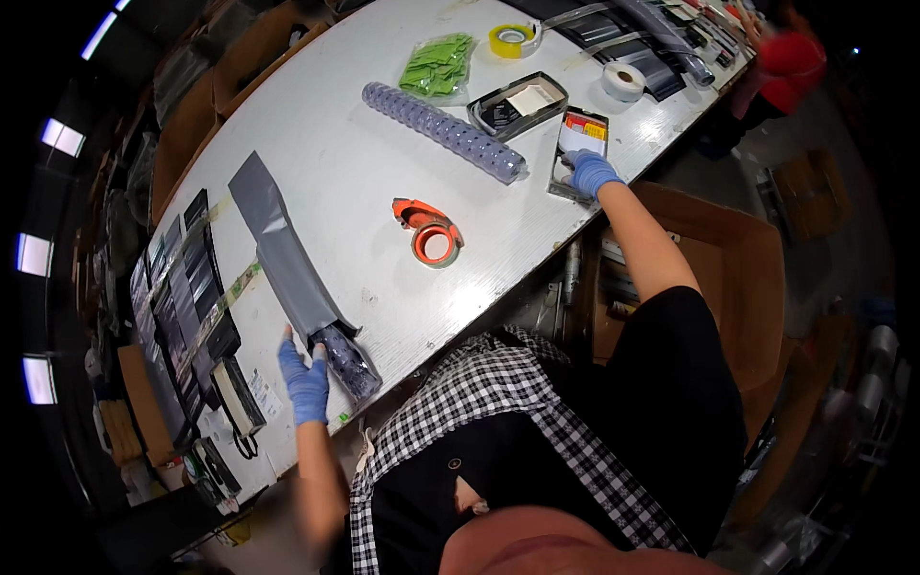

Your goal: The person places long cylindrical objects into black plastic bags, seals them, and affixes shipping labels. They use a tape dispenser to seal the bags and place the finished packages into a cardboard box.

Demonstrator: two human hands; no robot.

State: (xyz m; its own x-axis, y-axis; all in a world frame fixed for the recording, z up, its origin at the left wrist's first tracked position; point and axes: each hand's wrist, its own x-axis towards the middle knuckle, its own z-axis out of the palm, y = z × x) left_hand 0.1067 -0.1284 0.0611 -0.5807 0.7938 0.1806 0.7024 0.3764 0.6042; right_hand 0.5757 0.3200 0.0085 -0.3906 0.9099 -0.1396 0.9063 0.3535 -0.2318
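My left hand (307, 385), in a blue glove, is beside the near end of a long grey plastic mailing bag (292, 264). Its fingers are apart, with the thumb close to a bubble-wrapped roll (345, 362) that sticks out of the bag's mouth. My right hand (592, 173), gloved in blue too, reaches into a small dark-rimmed tray (558, 177) at the table edge. White, red and yellow cards or papers (586, 129) lie in it. The right fingers are bent down at the white paper; what they grip is hidden.
An orange tape dispenser (436, 246) lies mid-table. Farther back are a bubble-wrapped tube (441, 129), a bag of green pieces (436, 65), another tray (517, 105), yellow tape (512, 40) and a white roll (623, 82). A cardboard box (747, 287) stands below right; a person in red (793, 67) is beyond.
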